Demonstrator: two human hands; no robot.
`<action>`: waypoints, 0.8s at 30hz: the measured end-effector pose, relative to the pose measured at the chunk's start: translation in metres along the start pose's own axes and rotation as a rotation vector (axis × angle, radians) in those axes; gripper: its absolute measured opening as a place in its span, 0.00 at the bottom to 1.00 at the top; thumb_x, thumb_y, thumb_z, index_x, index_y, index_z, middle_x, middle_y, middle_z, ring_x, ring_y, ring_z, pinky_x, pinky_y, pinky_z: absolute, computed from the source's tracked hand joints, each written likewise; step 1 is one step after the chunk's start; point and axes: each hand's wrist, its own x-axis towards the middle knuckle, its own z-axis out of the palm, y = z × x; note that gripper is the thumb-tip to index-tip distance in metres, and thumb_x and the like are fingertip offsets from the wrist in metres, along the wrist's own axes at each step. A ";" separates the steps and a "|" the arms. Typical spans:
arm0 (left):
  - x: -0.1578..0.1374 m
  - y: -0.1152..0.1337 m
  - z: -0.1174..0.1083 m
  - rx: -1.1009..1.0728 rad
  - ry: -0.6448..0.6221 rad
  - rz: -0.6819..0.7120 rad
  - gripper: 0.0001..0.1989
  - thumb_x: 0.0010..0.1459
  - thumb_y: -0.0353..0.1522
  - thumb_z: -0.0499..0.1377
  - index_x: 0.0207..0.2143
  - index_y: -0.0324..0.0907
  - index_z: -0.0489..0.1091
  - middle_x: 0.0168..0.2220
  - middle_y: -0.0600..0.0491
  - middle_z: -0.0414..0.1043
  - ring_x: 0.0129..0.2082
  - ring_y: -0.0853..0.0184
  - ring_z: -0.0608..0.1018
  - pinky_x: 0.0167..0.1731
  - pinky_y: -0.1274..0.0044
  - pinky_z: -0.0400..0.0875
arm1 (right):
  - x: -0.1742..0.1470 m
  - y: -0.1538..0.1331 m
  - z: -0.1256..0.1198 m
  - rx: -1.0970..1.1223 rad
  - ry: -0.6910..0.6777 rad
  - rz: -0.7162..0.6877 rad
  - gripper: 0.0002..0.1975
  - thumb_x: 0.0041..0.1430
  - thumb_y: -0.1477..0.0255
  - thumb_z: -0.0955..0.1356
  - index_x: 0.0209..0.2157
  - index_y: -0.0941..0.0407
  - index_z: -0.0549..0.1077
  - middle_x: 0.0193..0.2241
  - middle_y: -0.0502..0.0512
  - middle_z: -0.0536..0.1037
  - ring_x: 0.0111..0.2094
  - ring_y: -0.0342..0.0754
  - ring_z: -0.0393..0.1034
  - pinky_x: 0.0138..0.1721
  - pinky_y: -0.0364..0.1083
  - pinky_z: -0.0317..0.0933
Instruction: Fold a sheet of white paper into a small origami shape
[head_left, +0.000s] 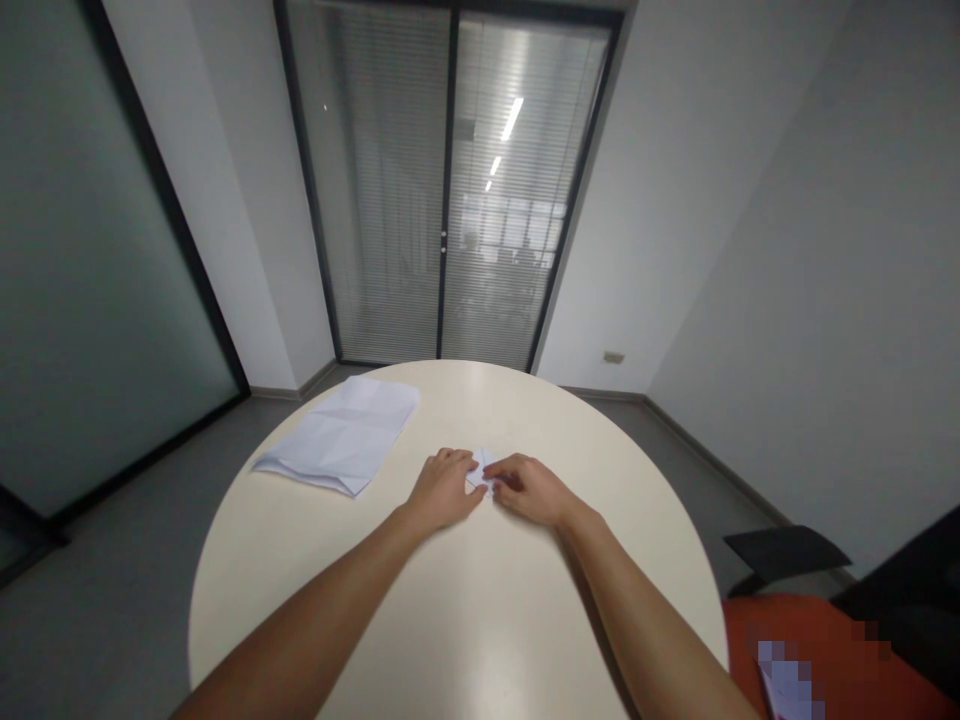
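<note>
A small folded piece of white paper (482,460) lies on the round table, with crease lines on its visible part. My left hand (444,490) rests on its left side, fingertips and thumb pressed to the paper's edge. From the right, my right hand (534,489) has bent fingers on the same paper, thumb and forefinger close together at its edge. Both hands partly cover the paper, so its full shape is hidden.
The cream round table (480,610) fills the middle. A stack of creased white paper sheets (349,425) lies at its far left. An orange chair (795,625) with a dark armrest (787,550) stands at the right. Beyond the table are glass doors (442,180) with blinds.
</note>
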 end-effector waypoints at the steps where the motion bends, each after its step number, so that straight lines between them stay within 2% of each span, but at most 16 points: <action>1: 0.000 0.001 -0.001 -0.007 -0.011 0.006 0.16 0.60 0.40 0.61 0.48 0.42 0.75 0.53 0.46 0.75 0.54 0.53 0.72 0.54 0.64 0.66 | 0.000 0.001 0.001 -0.011 0.031 0.008 0.17 0.57 0.74 0.66 0.46 0.55 0.80 0.39 0.55 0.83 0.35 0.49 0.74 0.40 0.46 0.66; 3: -0.001 0.002 -0.001 -0.023 -0.025 0.016 0.16 0.59 0.39 0.61 0.48 0.42 0.74 0.52 0.46 0.76 0.53 0.53 0.72 0.54 0.64 0.66 | 0.002 0.005 0.005 -0.043 0.071 -0.008 0.18 0.59 0.74 0.66 0.50 0.55 0.77 0.44 0.57 0.82 0.42 0.52 0.75 0.47 0.50 0.67; 5: -0.001 0.002 -0.001 -0.036 -0.027 0.033 0.17 0.59 0.39 0.61 0.49 0.42 0.73 0.52 0.47 0.76 0.53 0.54 0.72 0.54 0.65 0.66 | 0.003 0.010 0.010 -0.085 0.056 -0.053 0.22 0.60 0.74 0.65 0.55 0.56 0.74 0.52 0.60 0.78 0.52 0.55 0.72 0.56 0.54 0.63; 7: -0.001 0.002 0.000 -0.039 -0.025 0.044 0.18 0.59 0.39 0.60 0.50 0.41 0.72 0.51 0.47 0.76 0.53 0.54 0.72 0.54 0.65 0.66 | 0.004 0.016 0.016 -0.131 0.018 -0.060 0.25 0.61 0.73 0.65 0.60 0.57 0.70 0.61 0.62 0.71 0.62 0.58 0.64 0.63 0.58 0.55; 10: -0.001 0.003 0.001 -0.031 -0.034 0.051 0.21 0.59 0.39 0.60 0.53 0.40 0.70 0.52 0.46 0.76 0.54 0.53 0.72 0.54 0.64 0.66 | 0.005 0.023 0.021 -0.162 -0.046 0.031 0.30 0.62 0.70 0.65 0.66 0.57 0.63 0.67 0.61 0.61 0.69 0.62 0.50 0.67 0.63 0.47; 13: -0.001 0.004 -0.001 -0.024 -0.045 0.052 0.23 0.59 0.39 0.59 0.55 0.40 0.69 0.54 0.45 0.75 0.55 0.52 0.71 0.55 0.63 0.65 | 0.006 0.028 0.022 -0.158 -0.106 0.091 0.32 0.64 0.67 0.64 0.68 0.54 0.59 0.69 0.58 0.56 0.71 0.65 0.43 0.67 0.67 0.44; 16: -0.002 0.006 -0.003 -0.016 -0.058 0.051 0.23 0.60 0.40 0.59 0.55 0.40 0.69 0.53 0.45 0.75 0.55 0.52 0.71 0.54 0.63 0.66 | 0.005 0.031 0.018 -0.151 -0.129 0.074 0.31 0.66 0.65 0.63 0.69 0.55 0.58 0.69 0.58 0.55 0.71 0.65 0.40 0.67 0.67 0.43; 21: -0.002 0.006 -0.007 -0.010 -0.079 0.062 0.22 0.62 0.42 0.58 0.54 0.41 0.71 0.54 0.45 0.75 0.54 0.52 0.72 0.52 0.63 0.67 | -0.001 0.034 0.009 -0.125 -0.121 -0.068 0.30 0.66 0.61 0.65 0.67 0.55 0.62 0.67 0.60 0.60 0.70 0.59 0.49 0.70 0.62 0.36; 24: -0.001 0.005 -0.008 -0.002 -0.093 0.074 0.22 0.61 0.41 0.58 0.54 0.41 0.71 0.54 0.45 0.75 0.55 0.51 0.71 0.52 0.63 0.68 | -0.003 0.031 0.006 -0.126 -0.103 -0.087 0.30 0.65 0.61 0.66 0.65 0.56 0.64 0.66 0.62 0.62 0.69 0.59 0.51 0.70 0.62 0.36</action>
